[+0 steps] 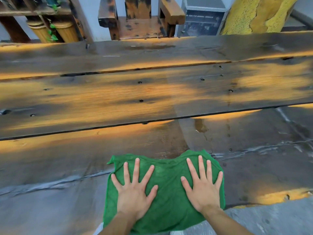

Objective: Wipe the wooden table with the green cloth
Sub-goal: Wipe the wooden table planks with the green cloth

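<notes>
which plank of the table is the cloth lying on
The nearest plank, closest to the person. Both hands press the green cloth flat there; the middle plank and far plank carry nothing.

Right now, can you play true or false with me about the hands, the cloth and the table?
1. Both hands lie flat on the green cloth. True: the left hand and the right hand press on it with fingers spread.
2. The cloth is at the far edge of the table. False: it lies at the near edge, close to the person.
3. A wooden chair stands behind the table. True.
4. The cloth is rolled into a ball. False: it is spread out flat.
5. A small puddle lies beyond the cloth, to the right. True.
</notes>
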`<state>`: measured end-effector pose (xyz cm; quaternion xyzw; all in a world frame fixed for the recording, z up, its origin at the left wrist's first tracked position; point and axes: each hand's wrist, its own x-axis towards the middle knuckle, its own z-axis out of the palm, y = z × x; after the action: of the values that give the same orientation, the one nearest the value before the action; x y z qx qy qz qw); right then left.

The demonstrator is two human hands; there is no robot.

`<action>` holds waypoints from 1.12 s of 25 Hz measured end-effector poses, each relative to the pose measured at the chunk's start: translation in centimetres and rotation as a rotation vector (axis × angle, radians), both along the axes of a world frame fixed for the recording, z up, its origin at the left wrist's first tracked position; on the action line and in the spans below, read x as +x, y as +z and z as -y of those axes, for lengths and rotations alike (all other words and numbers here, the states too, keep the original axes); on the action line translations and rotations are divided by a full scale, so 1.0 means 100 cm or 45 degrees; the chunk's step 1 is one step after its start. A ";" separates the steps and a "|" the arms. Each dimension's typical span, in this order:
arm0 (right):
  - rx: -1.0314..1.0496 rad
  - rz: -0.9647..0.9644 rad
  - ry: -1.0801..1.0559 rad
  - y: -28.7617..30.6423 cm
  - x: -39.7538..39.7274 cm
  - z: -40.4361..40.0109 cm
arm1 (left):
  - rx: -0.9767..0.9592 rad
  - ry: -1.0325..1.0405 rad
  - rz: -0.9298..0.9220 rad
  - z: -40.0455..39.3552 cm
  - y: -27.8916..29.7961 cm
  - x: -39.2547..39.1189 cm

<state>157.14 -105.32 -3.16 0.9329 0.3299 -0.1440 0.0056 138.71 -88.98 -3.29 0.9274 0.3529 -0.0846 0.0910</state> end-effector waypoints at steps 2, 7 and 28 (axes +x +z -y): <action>-0.001 0.032 -0.018 0.004 0.022 -0.017 | -0.002 -0.004 -0.009 -0.013 0.001 0.020; -0.028 -0.002 -0.036 0.011 0.091 -0.067 | -0.004 0.049 -0.019 -0.052 -0.002 0.082; 0.039 0.003 0.288 0.003 0.355 -0.291 | 0.039 0.307 -0.088 -0.263 -0.002 0.323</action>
<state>192.69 -76.18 -2.86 0.8899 0.4352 -0.1365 0.0079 170.99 -62.70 -3.51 0.8761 0.4659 -0.0997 0.0742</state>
